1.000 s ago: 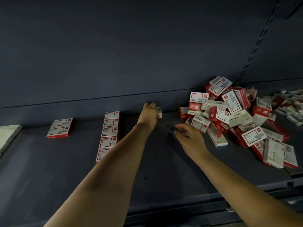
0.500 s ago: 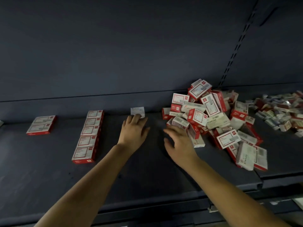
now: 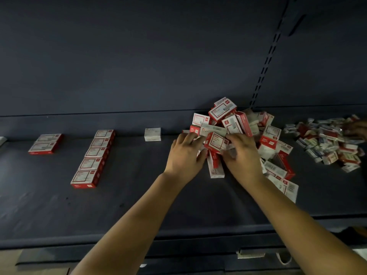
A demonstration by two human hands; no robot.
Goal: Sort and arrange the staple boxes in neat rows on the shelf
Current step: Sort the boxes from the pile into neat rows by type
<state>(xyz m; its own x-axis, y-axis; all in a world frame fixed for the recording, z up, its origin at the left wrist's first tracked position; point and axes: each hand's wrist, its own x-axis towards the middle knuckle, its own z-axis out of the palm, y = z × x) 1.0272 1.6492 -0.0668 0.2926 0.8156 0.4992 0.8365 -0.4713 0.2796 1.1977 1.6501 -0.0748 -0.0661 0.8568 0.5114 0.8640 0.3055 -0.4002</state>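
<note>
Left hand (image 3: 185, 155): at the left edge of the heap, fingers spread and reaching in among the boxes; a firm grip on any one box not visible, cannot tell.
Right hand (image 3: 241, 153): lying over the near middle of the heap, fingers curled down into the boxes; what exactly is held, cannot tell.
Heap of staple boxes (image 3: 244, 139): red and white, tumbled at all angles against the back wall, on the right half of the shelf (image 3: 139, 205).
Finished row (image 3: 93, 157): five red boxes lying flat, end to end, running from the back toward the front edge, well left of the heap.
Short row (image 3: 45, 143): two red boxes flat, further left.
Single white box (image 3: 152, 134): alone at the back, between the finished row and the heap.
Second heap (image 3: 327, 143): smaller mixed boxes far right, apart from the main heap.
Handling, as judgement: small stiff cardboard, probably dense for the size because of metal staples; smooth printed faces, may slide over each other.
Where to hold, as judgement: by the two long narrow sides, thumb opposite fingers, taking from the top or the loose edge of the heap to avoid a slide.
</note>
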